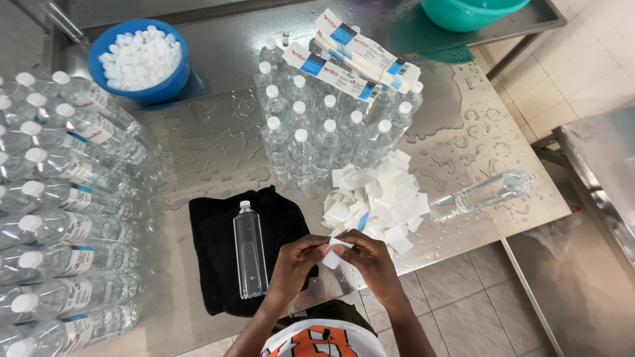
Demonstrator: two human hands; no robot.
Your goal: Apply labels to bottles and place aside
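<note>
Both forearms are bare — no sleeves, watch or rings show on the left hand (296,259) or right hand (372,258). At six o'clock, a shirt (322,340) — white with orange and black print.

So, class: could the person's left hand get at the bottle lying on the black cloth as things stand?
Probably yes. The bottle lies uncovered on the black cloth, just beside the left hand, with nothing between them. But both hands are pinching a white paper piece, so the left would have to let go first.
</note>
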